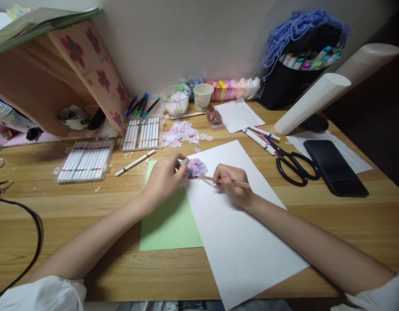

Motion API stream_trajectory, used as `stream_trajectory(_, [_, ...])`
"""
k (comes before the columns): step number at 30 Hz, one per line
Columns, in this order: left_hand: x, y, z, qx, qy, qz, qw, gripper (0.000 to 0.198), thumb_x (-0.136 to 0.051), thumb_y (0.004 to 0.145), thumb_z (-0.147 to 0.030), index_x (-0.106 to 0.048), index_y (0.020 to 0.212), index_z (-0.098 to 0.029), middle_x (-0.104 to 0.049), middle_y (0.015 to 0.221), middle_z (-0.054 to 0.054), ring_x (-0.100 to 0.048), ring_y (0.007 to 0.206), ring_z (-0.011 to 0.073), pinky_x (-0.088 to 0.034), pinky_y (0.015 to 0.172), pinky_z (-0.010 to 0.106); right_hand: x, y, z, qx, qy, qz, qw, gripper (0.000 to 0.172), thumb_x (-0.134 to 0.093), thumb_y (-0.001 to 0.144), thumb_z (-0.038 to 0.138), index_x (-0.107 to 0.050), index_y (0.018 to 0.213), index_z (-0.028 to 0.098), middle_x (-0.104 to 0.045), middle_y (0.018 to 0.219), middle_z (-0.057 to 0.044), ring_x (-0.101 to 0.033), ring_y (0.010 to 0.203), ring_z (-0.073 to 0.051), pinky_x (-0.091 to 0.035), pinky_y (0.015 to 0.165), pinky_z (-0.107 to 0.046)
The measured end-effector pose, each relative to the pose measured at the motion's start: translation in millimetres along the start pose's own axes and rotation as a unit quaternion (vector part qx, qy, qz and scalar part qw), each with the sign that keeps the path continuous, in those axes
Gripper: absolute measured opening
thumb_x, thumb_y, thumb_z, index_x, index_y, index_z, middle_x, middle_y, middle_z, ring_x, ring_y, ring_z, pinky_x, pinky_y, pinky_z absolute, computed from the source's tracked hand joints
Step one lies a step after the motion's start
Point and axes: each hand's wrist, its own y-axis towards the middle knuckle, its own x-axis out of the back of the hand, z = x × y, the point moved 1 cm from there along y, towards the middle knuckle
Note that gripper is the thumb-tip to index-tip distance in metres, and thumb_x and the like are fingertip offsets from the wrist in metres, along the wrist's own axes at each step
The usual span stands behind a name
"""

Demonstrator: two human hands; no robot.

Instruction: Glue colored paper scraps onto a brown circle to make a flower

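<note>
A small round cluster of pink and lilac paper bits point(197, 167) sits on a large white sheet point(238, 224) that overlaps a green sheet point(169, 222). My left hand point(165, 177) rests at the cluster's left side, fingers curled against it. My right hand point(233, 185) grips a thin wooden stick point(241, 184) like a pen, with the stick's tip reaching under the cluster. A loose white marker point(135, 162) lies just left of my left hand.
Cut pink paper scraps point(182, 133) lie behind the sheets, near a clear bowl point(176, 100) and paper cup point(202, 96). Marker cases point(84, 160) point(143, 134) sit at the left. Black scissors point(292, 163), a phone point(335, 167) and a rolled white paper point(312, 103) are at the right.
</note>
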Motion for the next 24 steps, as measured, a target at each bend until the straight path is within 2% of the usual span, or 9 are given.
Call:
stream_trajectory(3, [-2.5, -5.1, 17.2, -0.006, 0.008, -0.064, 0.998, 0.024, -0.043, 0.090, -0.032, -0.053, 0.073, -0.019, -0.052, 0.056, -0.004, -0.045, 0.052, 0.0098, -0.029, 0.053, 0.023, -1.8, -1.9, -0.4, 0.017, -0.009, -0.009, 1.000, 0.045, -0.027, 0.098, 0.036, -0.049, 0.062, 0.021, -0.047, 0.055, 0.001, -0.047, 0.050, -0.012, -0.036, 0.053, -0.027])
stream_trajectory(6, [-9.7, -10.5, 30.7, -0.010, 0.005, -0.080, 0.997, 0.028, -0.043, 0.089, -0.030, -0.046, 0.064, -0.018, -0.045, 0.055, -0.005, -0.040, 0.051, 0.0089, -0.028, 0.053, 0.023, -4.7, 0.2, 1.1, 0.010, -0.009, -0.026, 1.000, 0.046, -0.027, 0.097, 0.038, -0.047, 0.059, 0.021, -0.045, 0.052, 0.001, -0.045, 0.048, -0.012, -0.035, 0.051, -0.027])
stream_trajectory(10, [-15.1, -12.6, 36.6, -0.005, -0.021, -0.084, 0.996, 0.029, -0.043, 0.088, -0.028, -0.042, 0.061, -0.018, -0.043, 0.053, -0.005, -0.038, 0.051, 0.0085, -0.028, 0.054, 0.022, -9.6, 17.2, 9.1, -0.083, -0.003, -0.036, 0.996, 0.052, -0.028, 0.096, 0.047, -0.043, 0.053, 0.021, -0.042, 0.044, 0.002, -0.043, 0.043, -0.012, -0.033, 0.048, -0.027])
stream_trajectory(14, [-8.0, -7.7, 37.7, 0.013, -0.029, -0.103, 0.994, 0.029, -0.042, 0.088, -0.029, -0.044, 0.061, -0.018, -0.044, 0.055, -0.005, -0.041, 0.052, 0.0092, -0.028, 0.054, 0.023, -11.8, 34.3, 15.2, -0.159, 0.034, -0.049, 0.986, 0.055, -0.036, 0.092, 0.051, -0.044, 0.048, 0.021, -0.041, 0.038, 0.003, -0.043, 0.041, -0.011, -0.034, 0.050, -0.027])
stream_trajectory(16, [-0.7, -1.3, 39.5, 0.027, -0.016, -0.102, 0.994, 0.029, -0.042, 0.088, -0.032, -0.049, 0.064, -0.018, -0.048, 0.056, -0.004, -0.044, 0.054, 0.0101, -0.029, 0.054, 0.023, -9.4, 34.1, 13.2, -0.174, 0.075, -0.068, 0.980, 0.053, -0.039, 0.092, 0.051, -0.046, 0.049, 0.020, -0.041, 0.038, 0.003, -0.041, 0.041, -0.011, -0.033, 0.050, -0.027])
stream_trajectory(20, [13.0, 21.8, 44.6, 0.041, 0.034, -0.084, 0.995, 0.024, -0.045, 0.088, -0.037, -0.058, 0.076, -0.020, -0.057, 0.060, -0.003, -0.051, 0.056, 0.0126, -0.030, 0.055, 0.024, 1.6, 19.5, 1.7, -0.172, 0.178, -0.148, 0.958, 0.051, -0.036, 0.093, 0.045, -0.047, 0.051, 0.019, -0.042, 0.044, 0.003, -0.039, 0.043, -0.010, -0.031, 0.048, -0.026])
stream_trajectory(24, [14.7, 51.4, 45.8, 0.030, 0.111, -0.056, 0.992, 0.018, -0.049, 0.086, -0.035, -0.062, 0.088, -0.022, -0.066, 0.069, 0.000, -0.059, 0.065, 0.0164, -0.032, 0.057, 0.025, 7.8, 8.4, -12.0, -0.223, 0.261, -0.150, 0.927, 0.050, -0.036, 0.093, 0.041, -0.046, 0.049, 0.019, -0.040, 0.041, 0.003, -0.035, 0.039, -0.008, -0.026, 0.045, -0.025])
